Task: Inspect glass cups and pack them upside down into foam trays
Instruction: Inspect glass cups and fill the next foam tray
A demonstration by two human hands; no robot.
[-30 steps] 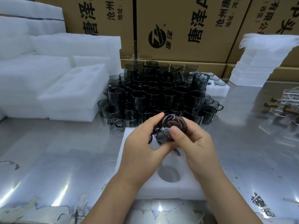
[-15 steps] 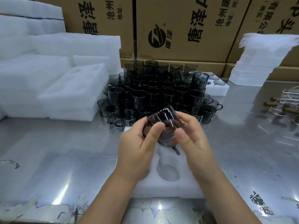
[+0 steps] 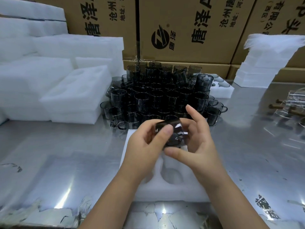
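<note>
A smoky dark glass cup lies on its side between both hands, above a white foam tray with round hollows. My left hand grips the cup with its thumb across the near side. My right hand cradles it from the right and below, thumb under the cup, index finger lifted off. Behind them stands a dense cluster of several dark glass cups with handles, stacked in two layers on the metal table.
Stacks of white foam trays fill the left side. Another foam stack stands at the back right, with a foam tray behind the cups. Cardboard boxes line the back. Clear glass pieces lie at the right edge.
The cup has been turned in my hands from bottom facing me to lying sideways. My right index finger has lifted off it. Both hands stayed over the foam tray.
</note>
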